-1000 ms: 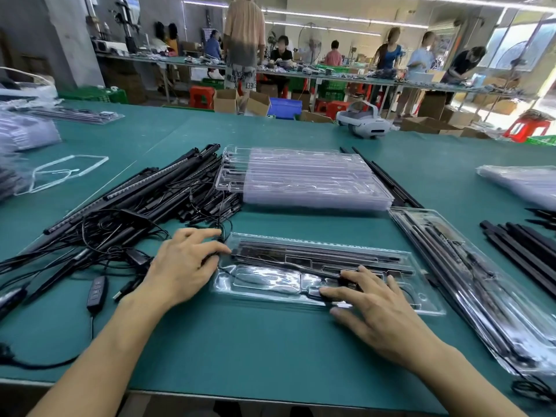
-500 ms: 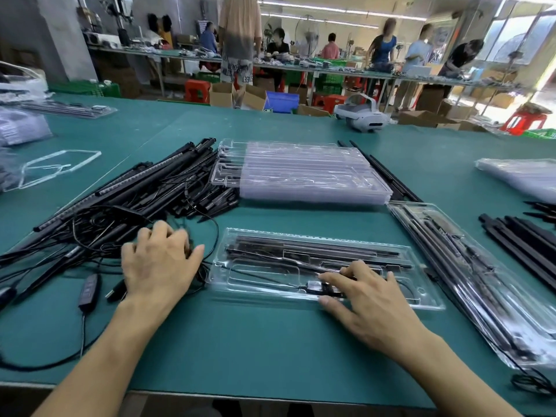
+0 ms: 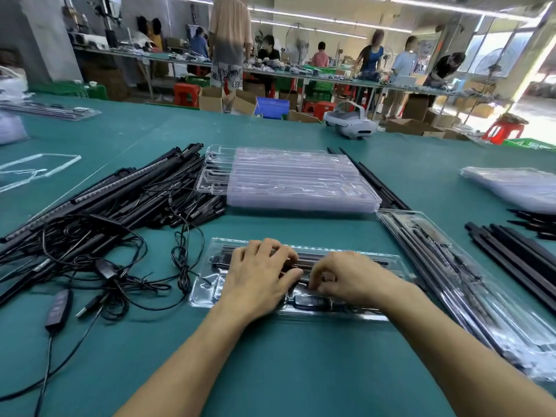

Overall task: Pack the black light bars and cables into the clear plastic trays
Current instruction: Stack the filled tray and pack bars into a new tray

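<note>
While both hands sit over the work, my head-cam feed shows one clear tray (image 3: 207, 293) lying flat on the green table (image 3: 270, 371), right in front of me. L hand (image 3: 258, 281) is palm-down on the tray's left half, fingers bent, tips resting on the light bars (image 3: 222, 260) already lying lengthwise in the far channels. R hand (image 3: 352, 281) is just beside it, nearly touching, fingers curled tight w/ tips down in the middle of the tray. Can't tell whether either hand actually grips anything, since the fingertips hide it. An inline controller (image 3: 310, 300) sits in the tray's near pocket, just below both hands.

Left of the tray is a loose pile of bars (image 3: 135, 194) running diagonally, w/ tangled cables (image 3: 126, 266) spilling toward me, incl. a second controller (image 3: 58, 308) and a USB plug (image 3: 87, 308). Beyond the tray is a stack of empty trays (image 3: 294, 182). To the right are filled trays (image 3: 451, 272) angled away, then more black bars (image 3: 517, 260) near the frame edge. A white headset (image 3: 350, 121) rests at the table's far side. People work at benches in the bkgd.
</note>
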Motion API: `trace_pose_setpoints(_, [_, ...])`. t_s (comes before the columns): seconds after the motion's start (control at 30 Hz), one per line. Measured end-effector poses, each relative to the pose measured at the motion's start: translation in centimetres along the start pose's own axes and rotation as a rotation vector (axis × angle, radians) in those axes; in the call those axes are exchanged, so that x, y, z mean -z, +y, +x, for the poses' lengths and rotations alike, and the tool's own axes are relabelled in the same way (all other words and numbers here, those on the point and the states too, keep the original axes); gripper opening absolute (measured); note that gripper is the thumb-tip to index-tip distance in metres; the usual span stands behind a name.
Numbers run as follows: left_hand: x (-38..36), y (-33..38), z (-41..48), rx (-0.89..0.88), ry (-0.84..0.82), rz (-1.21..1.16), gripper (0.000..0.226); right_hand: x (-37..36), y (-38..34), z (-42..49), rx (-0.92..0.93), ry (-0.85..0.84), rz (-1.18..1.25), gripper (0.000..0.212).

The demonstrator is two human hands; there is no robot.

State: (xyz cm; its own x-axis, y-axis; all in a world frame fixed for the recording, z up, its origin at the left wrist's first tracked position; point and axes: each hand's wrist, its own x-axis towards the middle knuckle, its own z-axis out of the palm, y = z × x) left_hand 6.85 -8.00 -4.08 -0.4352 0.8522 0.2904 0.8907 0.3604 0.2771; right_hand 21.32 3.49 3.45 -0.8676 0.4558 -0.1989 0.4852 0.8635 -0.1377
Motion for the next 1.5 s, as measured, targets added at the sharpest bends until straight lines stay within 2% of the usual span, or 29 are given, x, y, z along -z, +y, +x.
trace_pose_setpoints(0.13, [0.0, -0.4, 0.6, 0.048, -0.033, -0.123, 0.036, 1.3, -0.2, 2.0, -0.123, -0.012, -0.016, 0.033])
trace_pose_setpoints(0.33, [0.9, -0.1, 1.1, 0.128, -0.072, -0.195, 0.036, 3.2, -2.4, 4.3, -0.128, -0.178, -0.155, 0.038])
trace_pose_setpoints(0.5, [0.7, -0.1, 0.6, 0.097, -0.031, -0.188, 0.043, 3.3, -1.7, 4.6, -0.126, -0.309, -0.068, 0.039])
trace_pose_setpoints(0.83, [0.5, 0.1, 0.4, 0.081, 0.027, -0.160, 0.059, 2.0, -1.3, 5.0, -0.090, -0.227, -0.043, 0.036])
trace_pose_setpoints(0.93, [0.6, -0.1, 0.4, 0.075, 0.029, -0.174, 0.055, 1.3, 0.1, 4.0, -0.056, -0.148, 0.035, 0.036])
trace_pose_setpoints(1.03, [0.5, -0.4, 0.5, 0.071, 0.024, -0.198, 0.051, 0.6, 2.3, 2.0, -0.016, -0.045, 0.178, 0.023])
trace_pose_setpoints(1.17, [0.7, -0.6, 0.7, 0.071, 0.009, -0.222, 0.044, 1.5, 7.8, -1.5, -0.178, 0.040, 0.215, 0.017])
trace_pose_setpoints(1.3, [0.9, -0.3, 0.6, 0.064, 0.021, -0.198, 0.040, 1.4, 11.6, -4.7, -0.321, -0.049, 0.381, 0.015])
trace_pose_setpoints(1.4, [1.1, 0.1, 0.2, 0.020, 0.050, -0.180, 0.033, 1.0, 12.7, -6.0, -0.416, -0.069, 0.558, 0.016])
trace_pose_setpoints(1.5, [1.1, 1.0, 0.1, 0.006, 0.032, -0.109, 0.023, 0.9, 13.3, -6.4, -0.473, -0.106, 0.635, 0.017])
